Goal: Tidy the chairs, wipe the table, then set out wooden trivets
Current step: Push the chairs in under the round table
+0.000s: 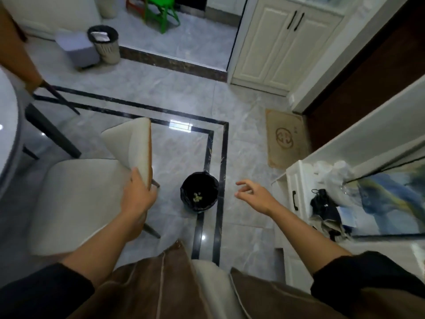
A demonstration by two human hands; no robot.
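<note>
Left of bin [199, 192], L hand [138, 194] grips chair [78, 199] back w/ curled fingers, R hand [255, 194] spread & empty; best add R hand, slide chair straight under worktop [9, 125] w/o clipping bin.

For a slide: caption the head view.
The left hand grips the cream chair's backrest near a black bin; right hand hangs open.

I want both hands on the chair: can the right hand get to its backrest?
Probably yes: the right hand is open and empty, and only the low black bin stands between it and the backrest the left hand grips.
</note>
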